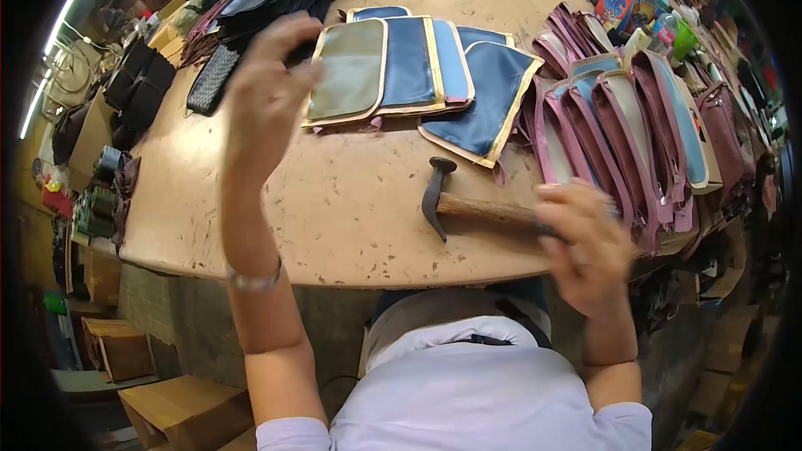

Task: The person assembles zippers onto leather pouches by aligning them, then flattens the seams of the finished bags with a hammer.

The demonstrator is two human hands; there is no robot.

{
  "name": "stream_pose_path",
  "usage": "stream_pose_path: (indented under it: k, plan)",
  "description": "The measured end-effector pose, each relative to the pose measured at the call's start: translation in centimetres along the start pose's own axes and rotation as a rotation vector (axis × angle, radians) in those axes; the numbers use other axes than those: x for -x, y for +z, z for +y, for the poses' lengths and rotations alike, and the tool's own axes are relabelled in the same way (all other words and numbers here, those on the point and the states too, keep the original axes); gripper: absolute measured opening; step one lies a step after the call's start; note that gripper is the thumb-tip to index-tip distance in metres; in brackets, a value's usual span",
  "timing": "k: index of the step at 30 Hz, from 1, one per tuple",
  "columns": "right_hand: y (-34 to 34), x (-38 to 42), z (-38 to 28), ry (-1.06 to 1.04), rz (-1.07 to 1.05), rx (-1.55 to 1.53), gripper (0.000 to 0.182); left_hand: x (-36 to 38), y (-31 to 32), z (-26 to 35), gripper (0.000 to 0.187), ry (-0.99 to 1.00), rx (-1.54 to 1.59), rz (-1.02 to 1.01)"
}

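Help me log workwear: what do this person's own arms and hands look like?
Short, whitish sleeves leave both forearms bare. A silvery band circles the left forearm; none shows on the right forearm. The left hand and right hand wear no gloves; blur leaves any rings unclear.

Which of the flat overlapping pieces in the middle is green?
The olive-green piece, leftmost at the front and nearest the left hand; its neighbours show dark or light blue.

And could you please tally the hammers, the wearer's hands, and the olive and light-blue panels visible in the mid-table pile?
Hammer: 1
Hands: 2 (left hand, right hand)
Olive panel: 1
Light-blue panel: 1
Total: 5
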State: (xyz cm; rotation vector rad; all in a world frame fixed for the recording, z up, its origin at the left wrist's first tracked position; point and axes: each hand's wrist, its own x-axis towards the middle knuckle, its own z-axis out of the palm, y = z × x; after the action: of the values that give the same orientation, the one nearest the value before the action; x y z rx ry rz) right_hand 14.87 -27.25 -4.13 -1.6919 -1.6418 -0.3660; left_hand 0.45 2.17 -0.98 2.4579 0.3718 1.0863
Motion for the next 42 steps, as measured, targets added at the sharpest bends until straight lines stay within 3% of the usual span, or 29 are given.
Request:
stream_pose_path:
  k: [2,4,5,7,10,13,14,18,21,24,25,26,27,29,30,32,33,34,35,36,39,42]
  plan:
    - [3.8,2.0,1.4,0.007,-0.101,0.150,0.026,0.6,3.8,-8.0,0.039,-0.244,-0.054,-0.105]
    - [6.5,3.5,2.7,0.038,-0.120,0.176,0.028,2.3,6.6,-13.1,0.050,-0.398,-0.442,-0.117]
    - [7.1,3.9,2.9,0.054,-0.132,0.189,0.030,2.2,7.0,-14.2,0.055,-0.578,-0.334,-0.171]
    - [7.5,4.1,3.0,0.032,-0.129,0.260,0.032,2.5,7.8,-15.3,0.054,-0.679,-0.333,-0.079]
    - [7.3,3.6,2.5,0.033,-0.164,0.260,0.033,1.3,7.4,-13.8,0.047,-0.758,-0.202,-0.111]
    - [7.7,3.8,2.8,0.025,-0.179,0.277,0.035,0.7,7.6,-16.8,0.041,-0.734,-0.195,-0.059]
    - [7.9,4.0,2.9,0.018,-0.177,0.294,0.036,0.5,7.7,-17.9,0.031,-0.672,-0.045,-0.061]
    - [8.0,3.7,3.3,0.007,-0.161,0.299,0.037,-0.9,5.5,-10.8,0.012,-0.566,0.510,0.051]
    - [8.2,3.6,3.3,0.038,-0.169,0.303,0.038,-0.5,4.8,-8.9,0.018,-0.418,0.715,0.190]
    - [8.3,3.3,3.2,0.057,-0.153,0.306,0.040,0.4,2.8,-8.4,0.025,-0.381,1.235,0.518]
    - [8.1,3.2,3.1,0.075,-0.169,0.283,0.040,1.2,1.4,-11.4,0.029,-0.255,1.558,0.392]
    - [7.9,3.1,3.0,0.090,-0.188,0.261,0.041,1.6,0.6,-9.7,0.030,-0.330,1.530,0.422]
    - [7.9,3.2,3.0,0.116,-0.163,0.158,0.041,2.5,0.0,-7.3,0.032,-0.403,1.501,0.456]
    - [7.9,2.8,3.3,0.163,-0.084,-0.041,0.042,5.0,1.2,-3.6,0.038,-0.178,1.079,0.347]
    - [7.7,2.7,3.5,0.257,-0.131,-0.242,0.044,6.4,1.4,-1.6,0.044,-0.350,1.231,0.349]
    - [7.7,1.6,2.5,0.551,-0.051,-0.940,0.044,9.8,2.4,1.1,0.057,-0.522,0.951,0.399]
    - [7.6,0.8,1.8,0.691,-0.004,-1.288,0.044,10.9,3.3,1.7,0.060,-0.511,1.036,0.236]
    - [7.5,0.0,0.9,0.704,0.075,-1.449,0.038,12.1,4.1,2.4,0.063,-0.503,1.107,0.062]
    - [7.6,0.0,1.0,0.744,0.046,-1.476,0.036,13.3,5.0,3.0,0.066,-0.496,1.158,-0.112]
    - [7.8,0.1,1.1,0.785,0.019,-1.502,0.034,13.4,5.2,3.5,0.065,-0.442,0.839,-0.408]
    - [8.1,0.4,2.1,0.845,-0.013,-1.519,0.028,12.9,5.8,5.7,0.066,-0.618,1.155,-0.387]
    - [8.0,1.7,1.6,0.825,-0.031,-1.554,0.028,12.5,5.7,5.8,0.062,-0.557,1.203,-0.313]
